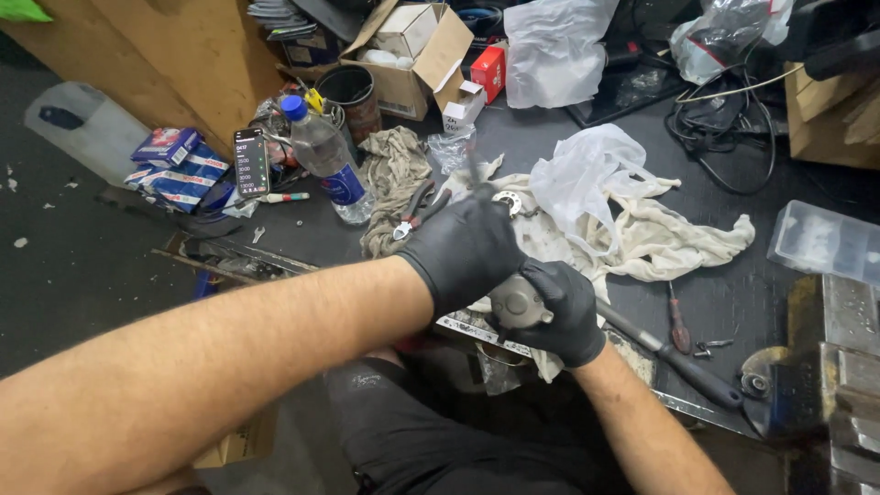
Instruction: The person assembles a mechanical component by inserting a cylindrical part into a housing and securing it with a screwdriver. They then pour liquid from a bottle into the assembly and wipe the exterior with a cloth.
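The right hand [559, 312] grips a small grey metal part [519, 301] to keep it steady, while the left hand [463, 247] closes around a thin tool [473, 165] above it.

The left hand [463, 252] covers most of a grey metal part [519, 302], so its upper end is hidden. A thin tool [474, 170] rising from that hand is blurred; its kind is unclear. The vise [839, 385] at lower right is cut by the frame edge. The phone [251, 162] screen at upper left is too small to read.
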